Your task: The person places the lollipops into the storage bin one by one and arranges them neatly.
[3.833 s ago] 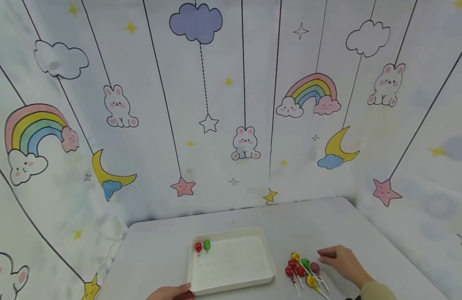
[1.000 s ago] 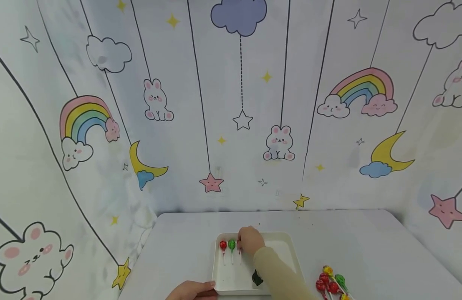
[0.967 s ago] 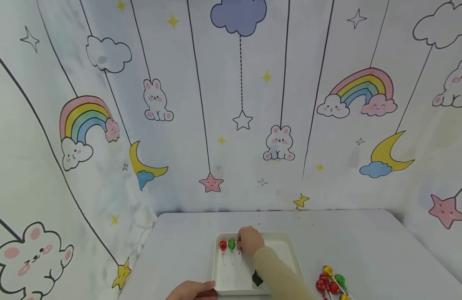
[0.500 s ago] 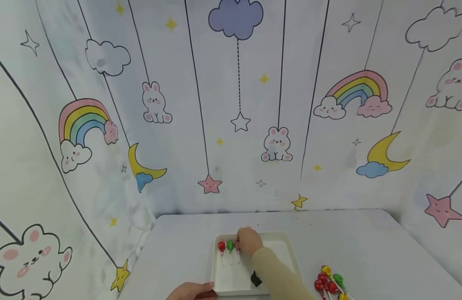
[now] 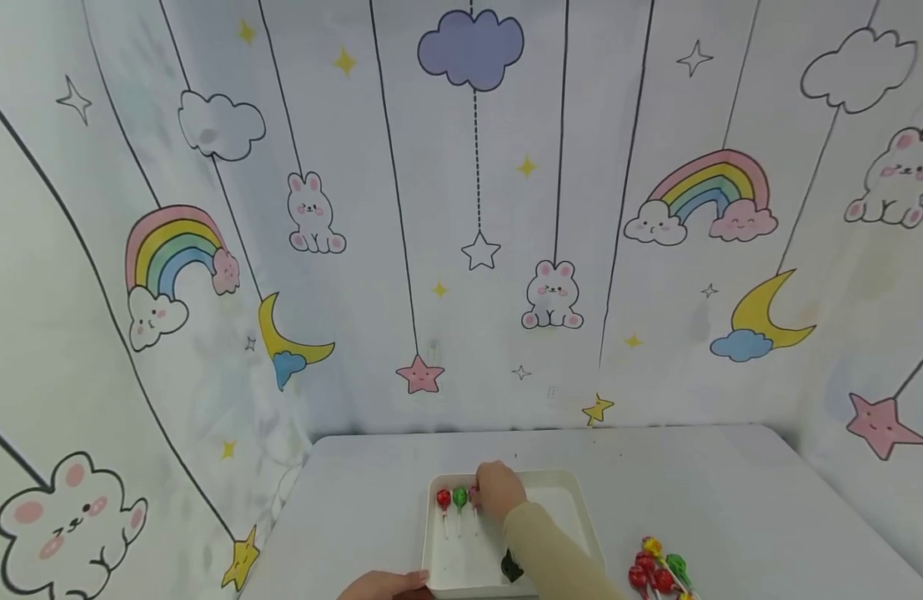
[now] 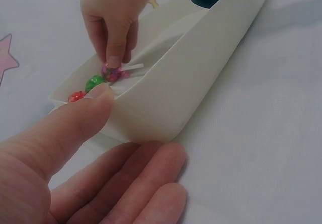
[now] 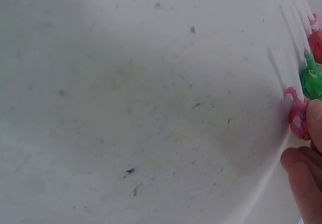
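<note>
In the head view, a white tray [image 5: 472,571] holds a row of wrapped lollipops along its far left. A red lollipop [image 5: 443,498] comes first, then a green lollipop [image 5: 459,497], then a pink lollipop [image 5: 474,495]. My right hand [image 5: 500,490] pinches the candy end of the pink one; in the left wrist view, its stick [image 6: 133,67] points away from the fingers over the tray floor. At the tray's near left corner is my left hand [image 5: 383,585], thumb on the rim and fingers against the outer wall below.
Right of the tray, several more lollipops lie bunched on the white table [image 5: 731,500]: a yellow one [image 5: 652,546], a green one [image 5: 677,567] and red ones [image 5: 663,580]. A dark wrist device [image 5: 511,567] sits at the right sleeve. A cartoon-printed backdrop [image 5: 491,333] rises behind.
My right hand has moved left from beside the pile to the tray, and the pink lollipop has gone from the pile into the row. Over the last second both hands stay almost still.
</note>
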Available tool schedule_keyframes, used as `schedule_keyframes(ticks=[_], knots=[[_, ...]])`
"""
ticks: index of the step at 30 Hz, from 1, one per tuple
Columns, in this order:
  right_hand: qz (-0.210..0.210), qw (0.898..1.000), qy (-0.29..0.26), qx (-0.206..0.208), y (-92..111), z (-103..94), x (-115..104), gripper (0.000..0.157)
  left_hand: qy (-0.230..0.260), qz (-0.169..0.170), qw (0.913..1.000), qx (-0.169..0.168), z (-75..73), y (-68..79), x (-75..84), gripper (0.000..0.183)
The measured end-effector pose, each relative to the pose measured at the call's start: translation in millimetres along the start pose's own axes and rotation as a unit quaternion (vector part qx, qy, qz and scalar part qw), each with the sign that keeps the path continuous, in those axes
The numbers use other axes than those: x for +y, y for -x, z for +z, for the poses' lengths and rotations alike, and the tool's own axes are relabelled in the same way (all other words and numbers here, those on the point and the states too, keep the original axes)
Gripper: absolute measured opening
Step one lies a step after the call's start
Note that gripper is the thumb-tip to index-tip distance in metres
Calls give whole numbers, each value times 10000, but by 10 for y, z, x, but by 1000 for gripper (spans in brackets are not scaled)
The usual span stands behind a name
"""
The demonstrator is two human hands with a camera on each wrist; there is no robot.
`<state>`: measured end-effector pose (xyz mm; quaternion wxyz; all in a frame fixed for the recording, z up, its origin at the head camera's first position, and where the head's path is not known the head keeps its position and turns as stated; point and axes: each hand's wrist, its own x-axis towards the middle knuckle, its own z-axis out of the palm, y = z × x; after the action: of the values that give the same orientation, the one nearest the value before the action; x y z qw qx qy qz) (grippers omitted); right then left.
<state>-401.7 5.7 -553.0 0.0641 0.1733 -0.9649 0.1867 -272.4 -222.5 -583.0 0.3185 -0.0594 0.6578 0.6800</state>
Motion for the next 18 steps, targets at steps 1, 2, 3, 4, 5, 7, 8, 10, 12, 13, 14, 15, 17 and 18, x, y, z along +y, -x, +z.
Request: schedule_keyframes(ticks=[1, 2, 3, 4, 5, 7, 8, 10, 12, 13, 14, 15, 17, 18], knots=[[27, 10000, 0, -10, 9, -10, 3, 22, 32, 0, 10000, -54, 3, -6, -2, 50], [59, 10000, 8, -35, 17, -16, 8, 22, 77, -1, 9999, -112, 5, -12, -4, 50], [78, 10000, 2, -49, 22, -24, 13, 22, 122, -11, 9998, -167, 7, -17, -7, 49], [118, 9999, 2, -86, 24, -30, 18, 21, 174, -23, 9996, -231, 6, -23, -11, 49], [141, 9998, -9, -118, 25, -36, 22, 22, 233, -49, 9993, -274, 4, -29, -13, 50], [156, 9998, -63, -115, 29, -66, 26, 22, 249, -55, 9992, -299, 3, -38, -12, 50], [186, 9997, -100, -132, 29, -85, 27, 21, 242, -69, 9993, -292, -1, -43, -11, 50], [242, 9994, -220, -130, 34, -148, 24, 17, 240, -69, 9992, -306, -12, -53, -14, 51], [263, 9982, -525, -127, 53, -243, 31, 13, 231, -87, 9992, -311, -27, -60, -15, 52], [279, 9969, -723, -135, 63, -300, 43, 12, 258, -109, 9990, -340, -36, -63, -18, 53], [261, 9955, -897, -127, 74, -353, 68, 12, 268, -122, 9988, -385, -50, -67, -26, 53], [237, 9932, -1129, -133, 87, -417, 98, 13, 258, -112, 9987, -437, -66, -70, -33, 54], [192, 9869, -1593, -194, 105, -539, 189, 15, 274, -110, 9979, -579, -106, -72, -54, 55], [192, 9834, -1787, -239, 111, -599, 249, 17, 286, -99, 9973, -662, -129, -68, -64, 56]])
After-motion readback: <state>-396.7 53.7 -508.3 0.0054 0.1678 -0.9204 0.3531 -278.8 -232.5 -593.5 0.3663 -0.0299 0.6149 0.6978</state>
